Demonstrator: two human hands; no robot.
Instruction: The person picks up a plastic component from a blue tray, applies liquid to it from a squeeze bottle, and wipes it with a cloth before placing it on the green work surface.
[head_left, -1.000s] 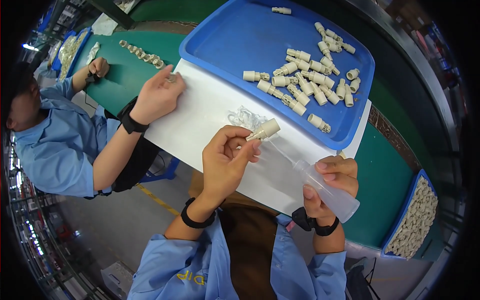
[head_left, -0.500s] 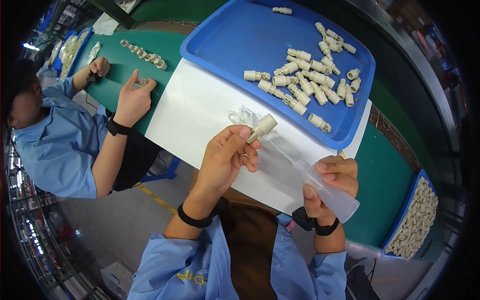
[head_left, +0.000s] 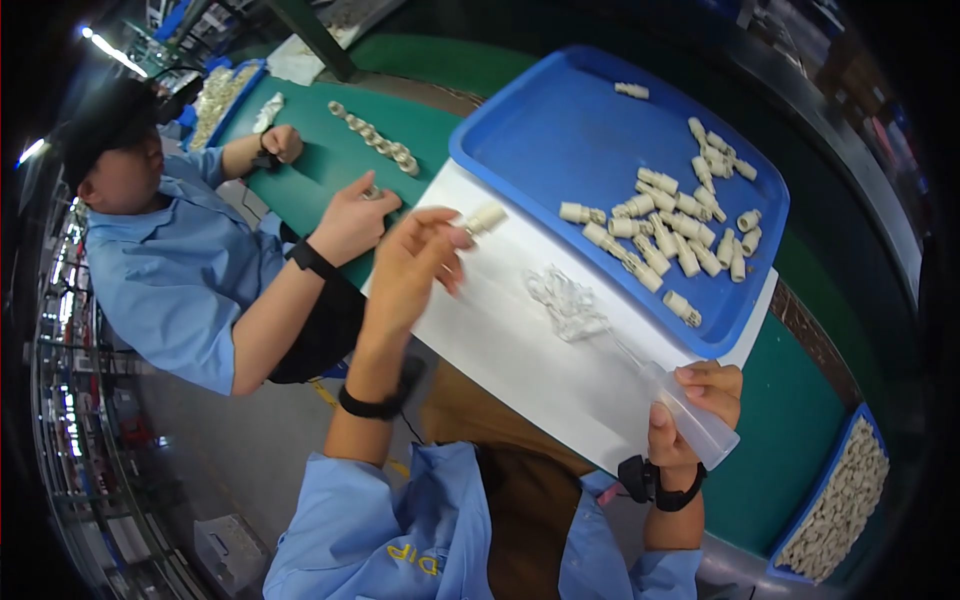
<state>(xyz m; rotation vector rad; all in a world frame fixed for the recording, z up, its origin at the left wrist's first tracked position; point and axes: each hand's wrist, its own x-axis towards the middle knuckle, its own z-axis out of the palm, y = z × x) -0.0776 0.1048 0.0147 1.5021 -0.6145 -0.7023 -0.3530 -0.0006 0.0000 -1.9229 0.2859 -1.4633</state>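
Note:
Between the thumb and fingers of my left hand (head_left: 415, 262) is a beige cylindrical plastic fitting (head_left: 487, 218), held out over the left part of the white sheet (head_left: 480, 320). My right hand (head_left: 695, 410) is closed around a translucent squeeze bottle (head_left: 692, 415), tilted so that its thin nozzle points up and left. Close to the nozzle tip, a crumpled clear plastic piece (head_left: 565, 303) lies on the sheet. Beyond my hands, a blue tray (head_left: 530, 120) holds many similar beige fittings (head_left: 690, 240), most of them heaped on its right side.
At the left a co-worker in a blue shirt (head_left: 170, 270) sits with both hands at the green table (head_left: 310, 165), beside a row of fittings (head_left: 375, 138). A blue bin of small beige parts (head_left: 835, 500) stands at the right, another bin (head_left: 225, 100) at the far left.
My left hand has carried the fitting left, away from the bottle's nozzle toward the co-worker. The right hand still grips the bottle. The whole view has shifted.

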